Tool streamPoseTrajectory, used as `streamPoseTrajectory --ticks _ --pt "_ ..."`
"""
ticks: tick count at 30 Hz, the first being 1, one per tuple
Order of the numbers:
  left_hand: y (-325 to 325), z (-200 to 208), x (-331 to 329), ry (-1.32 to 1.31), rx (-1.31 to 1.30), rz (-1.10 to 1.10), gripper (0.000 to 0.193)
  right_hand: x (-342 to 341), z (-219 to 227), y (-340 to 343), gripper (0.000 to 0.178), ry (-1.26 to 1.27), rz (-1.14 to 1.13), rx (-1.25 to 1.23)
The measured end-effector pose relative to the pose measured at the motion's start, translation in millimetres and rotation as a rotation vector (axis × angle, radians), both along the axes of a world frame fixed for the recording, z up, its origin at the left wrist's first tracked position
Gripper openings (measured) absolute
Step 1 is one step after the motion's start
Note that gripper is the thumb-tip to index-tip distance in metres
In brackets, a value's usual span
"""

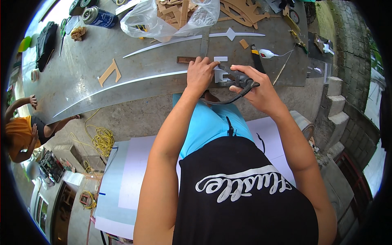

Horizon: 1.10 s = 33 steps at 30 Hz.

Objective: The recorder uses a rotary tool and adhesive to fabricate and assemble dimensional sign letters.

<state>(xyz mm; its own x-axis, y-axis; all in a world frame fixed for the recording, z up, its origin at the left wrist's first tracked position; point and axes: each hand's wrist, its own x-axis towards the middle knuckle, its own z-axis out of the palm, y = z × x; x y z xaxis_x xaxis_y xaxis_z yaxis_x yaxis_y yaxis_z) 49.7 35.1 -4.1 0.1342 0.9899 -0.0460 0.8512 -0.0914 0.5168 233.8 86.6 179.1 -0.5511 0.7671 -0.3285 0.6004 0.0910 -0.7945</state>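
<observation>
My left hand (200, 73) is bent over the metal table, its fingertips pressed down against the left side of a small white letter-shaped piece (221, 76). In my right hand (257, 83) is a black corded hand tool (241, 78), with its tip at that white piece; its exact kind is unclear. The tool's thick black cord loops left below my hands. Just beyond my fingers lie a short white strip (220, 59) and a dark brown bar (185, 59). A long thin white curved strip (134, 81) runs left from my left hand.
Farther back lie another white strip with a star shape (231, 34), a plastic bag (139, 20) with brown cut-outs, and a blue can (99, 17). A cutter knife (257, 59) and white bottle (267, 53) sit right. Another person (24, 132) is at far left.
</observation>
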Motion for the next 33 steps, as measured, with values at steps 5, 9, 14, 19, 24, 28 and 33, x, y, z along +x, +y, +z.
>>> streamPoseTrajectory --ticks 5,9,14,19,24,28,33 --pt "0.2 -0.7 0.7 -0.005 -0.011 0.007 0.036 -0.2 1.5 1.1 0.055 0.003 -0.015 -0.027" --pt "-0.7 -0.8 0.3 -0.003 -0.009 0.005 0.036 -0.1 0.0 1.4 0.054 0.000 -0.002 -0.006" --pt "-1.7 -1.5 -0.3 -0.002 -0.004 0.003 0.036 0.2 -3.4 0.6 0.057 0.020 0.010 0.027" --pt "0.2 0.1 0.9 0.005 -0.022 -0.002 0.037 -0.3 2.5 2.4 0.054 -0.023 -0.003 -0.018" --pt "-0.5 0.2 1.0 0.011 -0.026 0.001 0.037 0.4 -1.2 1.2 0.055 0.004 0.012 0.036" --pt "0.0 0.6 0.2 0.005 -0.035 -0.004 0.037 0.4 -1.5 0.1 0.059 0.004 0.007 0.021" --pt "0.1 0.9 0.5 0.006 -0.042 -0.001 0.036 -0.3 -2.0 0.5 0.057 0.021 0.001 0.015"
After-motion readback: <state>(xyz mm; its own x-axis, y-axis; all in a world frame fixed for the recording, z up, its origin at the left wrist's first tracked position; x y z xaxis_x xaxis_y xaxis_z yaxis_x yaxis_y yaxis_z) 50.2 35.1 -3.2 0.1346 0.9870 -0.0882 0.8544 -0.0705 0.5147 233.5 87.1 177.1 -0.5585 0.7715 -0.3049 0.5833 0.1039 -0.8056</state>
